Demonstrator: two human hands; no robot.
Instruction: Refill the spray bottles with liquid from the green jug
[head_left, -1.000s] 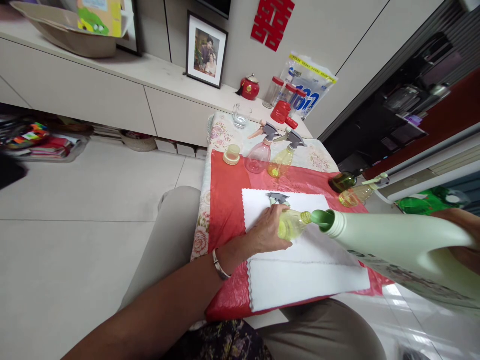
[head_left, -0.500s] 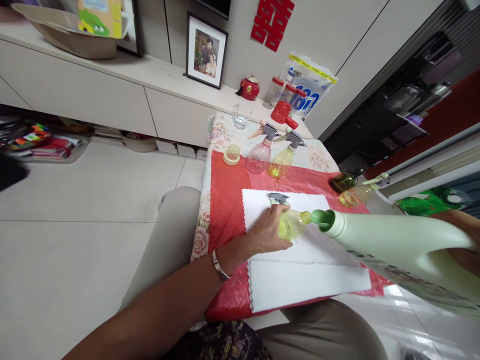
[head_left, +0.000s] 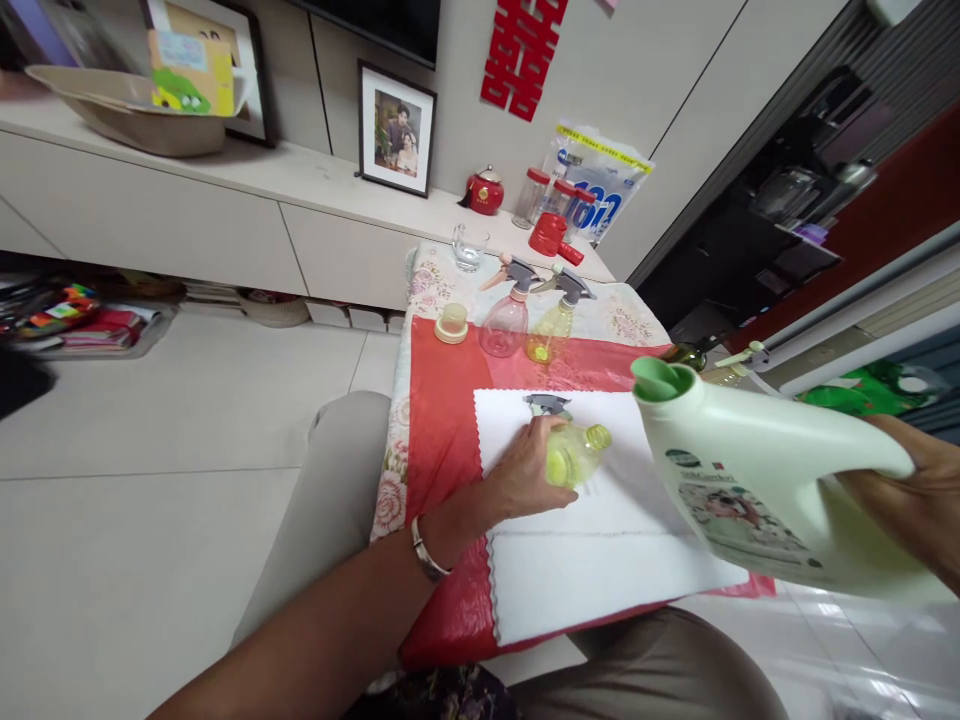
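The left hand [head_left: 529, 472] has its grip clamped on a clear yellow bottle [head_left: 574, 458], fingers along the far side and thumb on the near side. The bottle leans above a white cloth [head_left: 607, 575], its lower body between fingers and thumb, while its open neck [head_left: 598, 437] sticks out free of the grip, to the right. The right hand [head_left: 919, 490], partly cut off at the picture's edge, has its grip closed round the handle of a pale green jug [head_left: 739, 470]. The jug's body reaches leftward from that grip, with the green spout [head_left: 661, 378] at its far end, tilted, right of the bottle's neck and apart from it. A loose spray head [head_left: 547, 404] lies just beyond the left fingers on the cloth. Farther back on the table [head_left: 442, 440] stand a pink spray bottle [head_left: 504, 325], a yellow spray bottle [head_left: 550, 332] and a cap [head_left: 451, 323].
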